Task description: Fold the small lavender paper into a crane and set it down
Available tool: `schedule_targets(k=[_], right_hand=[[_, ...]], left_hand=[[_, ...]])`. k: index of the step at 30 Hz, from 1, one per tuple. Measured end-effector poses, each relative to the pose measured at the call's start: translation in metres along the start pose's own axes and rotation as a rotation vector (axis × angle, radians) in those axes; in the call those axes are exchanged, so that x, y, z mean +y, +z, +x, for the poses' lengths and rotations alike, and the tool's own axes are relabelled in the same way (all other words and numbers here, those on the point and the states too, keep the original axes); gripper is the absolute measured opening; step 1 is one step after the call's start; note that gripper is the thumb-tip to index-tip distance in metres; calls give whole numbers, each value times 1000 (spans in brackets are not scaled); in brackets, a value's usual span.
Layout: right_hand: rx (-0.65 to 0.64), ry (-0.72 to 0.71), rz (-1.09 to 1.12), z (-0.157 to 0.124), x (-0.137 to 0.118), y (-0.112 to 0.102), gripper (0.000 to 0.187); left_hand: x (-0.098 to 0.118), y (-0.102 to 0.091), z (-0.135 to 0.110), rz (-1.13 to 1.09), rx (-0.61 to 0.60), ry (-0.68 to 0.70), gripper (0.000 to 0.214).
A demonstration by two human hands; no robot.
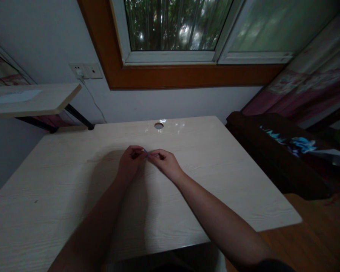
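Both hands meet above the middle of a pale wood-grain desk [215, 162]. Between their fingertips is a small, thin bluish piece [146, 152], too small to name. My left hand [130, 160] is closed, pinching it from the left with thumb and forefinger. From the other side my right hand [166, 161] is closed too, its thumb and fingertips pressed together at the piece. Most of the small piece is hidden by the fingers.
Near the desk's back edge is a round cable hole [159, 125]. A raised shelf [53, 102] on black legs stands at the back left, below a wall socket [86, 71] with a white cord. Beyond the right edge sits a dark wooden piece of furniture [252, 139] with colourful items.
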State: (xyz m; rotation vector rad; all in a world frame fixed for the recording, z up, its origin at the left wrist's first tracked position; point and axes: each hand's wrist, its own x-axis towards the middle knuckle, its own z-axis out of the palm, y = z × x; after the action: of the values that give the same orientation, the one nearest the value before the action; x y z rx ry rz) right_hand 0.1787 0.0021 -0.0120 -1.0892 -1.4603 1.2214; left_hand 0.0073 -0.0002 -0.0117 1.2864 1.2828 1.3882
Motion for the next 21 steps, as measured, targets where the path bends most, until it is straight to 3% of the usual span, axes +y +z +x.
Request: schedule_targets(k=[8, 21], right_hand=[[-40, 23, -3, -1, 1, -2, 26], [13, 38, 92, 0, 1, -2, 27]], left_hand=[[2, 1, -1, -63, -82, -21, 38], [1, -1, -2, -61, -37, -45, 37]])
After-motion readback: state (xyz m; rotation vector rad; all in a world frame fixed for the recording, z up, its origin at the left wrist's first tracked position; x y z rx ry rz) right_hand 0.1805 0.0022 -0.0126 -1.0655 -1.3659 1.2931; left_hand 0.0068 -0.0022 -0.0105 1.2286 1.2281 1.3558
